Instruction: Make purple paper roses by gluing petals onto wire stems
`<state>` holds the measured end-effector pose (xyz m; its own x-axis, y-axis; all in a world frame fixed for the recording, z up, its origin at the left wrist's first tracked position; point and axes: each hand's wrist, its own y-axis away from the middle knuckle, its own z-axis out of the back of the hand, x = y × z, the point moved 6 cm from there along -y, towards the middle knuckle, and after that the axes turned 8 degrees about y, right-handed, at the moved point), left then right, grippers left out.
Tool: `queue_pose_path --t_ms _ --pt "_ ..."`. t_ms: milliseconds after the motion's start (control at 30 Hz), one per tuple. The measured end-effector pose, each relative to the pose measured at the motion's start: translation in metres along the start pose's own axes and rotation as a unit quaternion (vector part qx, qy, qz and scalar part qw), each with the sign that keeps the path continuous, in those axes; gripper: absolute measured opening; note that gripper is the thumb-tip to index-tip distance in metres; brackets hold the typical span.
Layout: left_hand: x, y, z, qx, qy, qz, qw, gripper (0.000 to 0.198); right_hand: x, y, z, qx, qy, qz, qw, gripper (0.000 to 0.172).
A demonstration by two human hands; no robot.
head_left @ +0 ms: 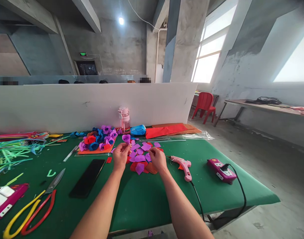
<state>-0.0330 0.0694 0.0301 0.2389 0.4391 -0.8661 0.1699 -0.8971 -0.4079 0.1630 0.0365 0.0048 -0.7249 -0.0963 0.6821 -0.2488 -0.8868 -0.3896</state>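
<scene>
My left hand [121, 155] pinches the base of a purple paper flower [126, 138], which stands upright above the fingers. My right hand [157, 158] is closed at the fingertips over the right side of the loose petals, beside a purple petal [148, 157]; whether it grips that petal I cannot tell. Purple petals [140, 158] lie scattered over red and brown ones [151, 168] between and below both hands. Just right of my right hand, a pink glue gun [182, 164] lies on the green tabletop [139, 205].
Finished flowers [98, 137] are heaped at the back left. A black phone [87, 178], scissors [46, 199] and green strips [12, 152] lie to the left. A power strip [221, 170] with a cord is at right. A pink bottle [124, 118] stands before the white partition [92, 106].
</scene>
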Motion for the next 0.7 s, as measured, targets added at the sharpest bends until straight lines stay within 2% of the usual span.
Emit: queue_pose_path --t_ms 133,267,333,467,567,700 --pt "0.006 -0.004 0.006 -0.010 0.006 0.005 1.000 0.026 0.003 0.004 -0.014 0.090 0.061 0.038 0.993 0.015" --pt "0.008 -0.004 0.007 -0.011 0.001 -0.001 1.000 0.025 0.001 0.003 -0.011 0.080 0.096 0.028 0.992 0.018" --pt "0.008 -0.004 0.007 -0.008 -0.017 -0.009 1.000 0.024 0.005 0.004 -0.012 0.075 0.117 0.051 0.989 0.017" --pt "0.005 -0.003 0.004 0.008 -0.046 -0.022 0.999 0.024 0.020 0.011 -0.032 0.125 0.183 0.110 0.969 0.018" --pt "0.003 0.000 0.001 0.013 -0.049 -0.015 0.999 0.024 0.026 0.016 -0.043 0.149 0.251 0.093 0.952 0.016" --pt "0.004 0.002 -0.003 0.021 -0.023 0.004 0.999 0.025 0.029 0.017 -0.042 0.145 0.287 0.078 0.944 0.017"
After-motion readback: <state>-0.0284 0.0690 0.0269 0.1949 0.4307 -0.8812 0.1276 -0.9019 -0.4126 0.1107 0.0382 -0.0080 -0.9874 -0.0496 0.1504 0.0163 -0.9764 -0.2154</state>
